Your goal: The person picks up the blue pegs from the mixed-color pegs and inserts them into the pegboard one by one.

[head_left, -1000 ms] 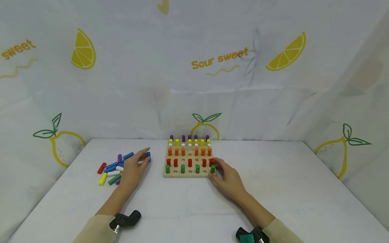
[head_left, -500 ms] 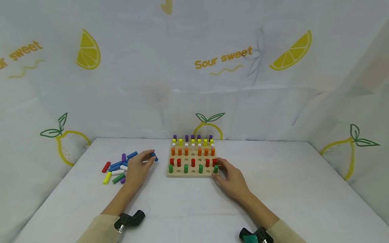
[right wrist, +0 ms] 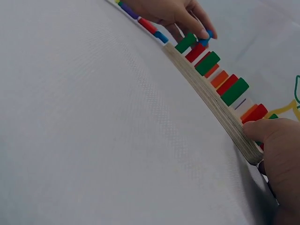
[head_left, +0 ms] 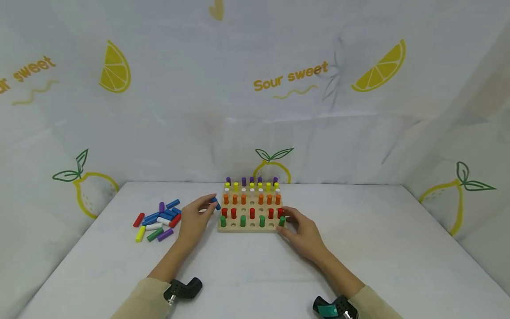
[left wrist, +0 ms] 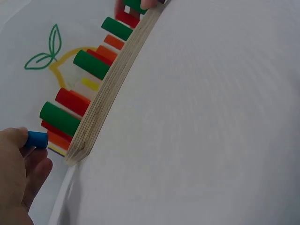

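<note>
Between thumb and fingertips my left hand [head_left: 194,222] pinches a blue peg [head_left: 216,204], tilted, just off the left side of the wooden pegboard [head_left: 252,230]. In the left wrist view the blue peg [left wrist: 37,139] is level with the upright pegs and apart from the board. My right hand [head_left: 304,235] grips the board's near right corner; in the right wrist view its thumb [right wrist: 255,129] lies against the front edge, its other fingers mostly hidden. Rows of green [head_left: 243,221], red [head_left: 252,213], orange [head_left: 260,199], white, yellow and purple pegs stand in the board, with several holes bare.
Left of the board lies a loose pile with several blue pegs [head_left: 151,220], white pegs [head_left: 153,226], red pegs [head_left: 139,219], purple pegs [head_left: 165,235], a yellow peg [head_left: 140,234] and a green peg [head_left: 155,235]. A printed cloth wall [head_left: 179,110] rises behind the table.
My left hand has moved right, from beside the pile to the board's left side, carrying the blue peg. More of the pile now shows. The right hand stays at the board's corner.
</note>
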A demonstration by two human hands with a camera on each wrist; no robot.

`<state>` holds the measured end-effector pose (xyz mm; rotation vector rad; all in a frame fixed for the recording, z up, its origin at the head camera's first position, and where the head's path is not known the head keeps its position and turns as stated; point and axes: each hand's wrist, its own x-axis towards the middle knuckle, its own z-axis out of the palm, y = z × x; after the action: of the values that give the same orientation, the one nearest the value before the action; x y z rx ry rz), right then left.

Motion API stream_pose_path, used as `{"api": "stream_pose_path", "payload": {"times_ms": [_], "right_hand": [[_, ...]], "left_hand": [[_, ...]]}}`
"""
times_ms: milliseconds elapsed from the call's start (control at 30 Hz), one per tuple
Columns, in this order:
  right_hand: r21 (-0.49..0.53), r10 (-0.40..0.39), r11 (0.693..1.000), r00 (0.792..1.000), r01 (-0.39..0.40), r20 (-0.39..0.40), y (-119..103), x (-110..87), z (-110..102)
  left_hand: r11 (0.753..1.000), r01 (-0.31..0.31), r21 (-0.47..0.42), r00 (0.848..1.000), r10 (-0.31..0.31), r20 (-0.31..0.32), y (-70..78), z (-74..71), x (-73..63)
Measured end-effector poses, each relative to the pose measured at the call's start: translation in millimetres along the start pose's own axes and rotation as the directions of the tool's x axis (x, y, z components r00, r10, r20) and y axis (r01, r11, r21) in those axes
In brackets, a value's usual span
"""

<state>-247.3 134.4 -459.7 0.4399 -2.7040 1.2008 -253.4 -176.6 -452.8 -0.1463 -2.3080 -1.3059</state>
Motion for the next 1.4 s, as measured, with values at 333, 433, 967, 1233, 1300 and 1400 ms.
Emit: {"api": "stream_pose_path", "payload": {"times_ms": [333, 433, 967, 1233, 1300, 1400], "right_hand": [[0.082, 0.057, 0.995, 0.998, -0.055, -0.026, -1.4, 0.5, 0.4], [0.049, 0.077, 0.996, 0.997, -0.075, -0.031, -2.9, 1.5, -0.3], [-0.072, -0.053, 0.996, 0.994, 0.059, 0.091, 21.2, 2.0, -16.8], [-0.083, -0.053, 0.995, 0.996, 0.058, 0.065, 19.5, 0.5, -17.6], [-0.082, -0.05, 0.995, 0.996, 0.055, 0.069, 19.2, 1.1, -17.3], [-0.085, -0.045, 0.995, 0.996, 0.051, 0.074, 19.0, 1.8, -16.4]], "left_hand": [[0.998, 0.059, -0.021, 0.998, -0.059, 0.026, 1.3, 13.3, 0.1], [0.997, 0.072, -0.014, 0.997, -0.072, 0.026, -0.1, 9.4, 1.0], [0.998, 0.055, 0.041, 0.998, -0.056, 0.039, -4.4, 13.6, 4.0], [0.998, 0.054, 0.045, 0.996, -0.057, 0.062, -3.8, 17.9, 3.5], [0.997, 0.056, 0.055, 0.997, -0.059, 0.056, -3.1, 17.6, 3.2], [0.997, 0.057, 0.06, 0.997, -0.061, 0.056, -2.3, 17.1, 2.9]]}}
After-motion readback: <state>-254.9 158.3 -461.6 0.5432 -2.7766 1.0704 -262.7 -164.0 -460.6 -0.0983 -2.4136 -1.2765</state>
